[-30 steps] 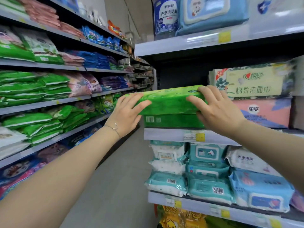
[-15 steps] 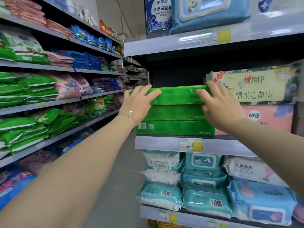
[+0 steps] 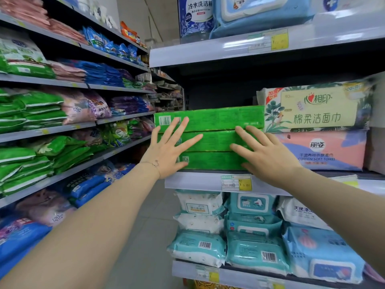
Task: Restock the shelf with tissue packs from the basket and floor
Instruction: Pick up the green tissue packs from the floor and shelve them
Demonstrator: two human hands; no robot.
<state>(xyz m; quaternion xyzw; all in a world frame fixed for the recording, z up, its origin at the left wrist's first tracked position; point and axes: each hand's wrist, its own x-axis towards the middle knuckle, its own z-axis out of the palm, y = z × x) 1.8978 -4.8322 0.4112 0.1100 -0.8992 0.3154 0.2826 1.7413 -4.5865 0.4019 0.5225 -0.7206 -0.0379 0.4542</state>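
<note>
Head view: three green tissue packs (image 3: 218,118) sit stacked at frame centre on the shelf (image 3: 193,181). The left hand (image 3: 168,152) and right hand (image 3: 265,156) press their fronts, fingers (image 3: 179,127) straight and spread. The packs are probably light, squashy and slick-wrapped, so best gripped at both short ends.

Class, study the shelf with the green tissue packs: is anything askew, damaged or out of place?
Nothing stands out. The three green tissue packs lie stacked flat on the shelf, fronts roughly flush, with the left hand and right hand pressed open against them.
</note>
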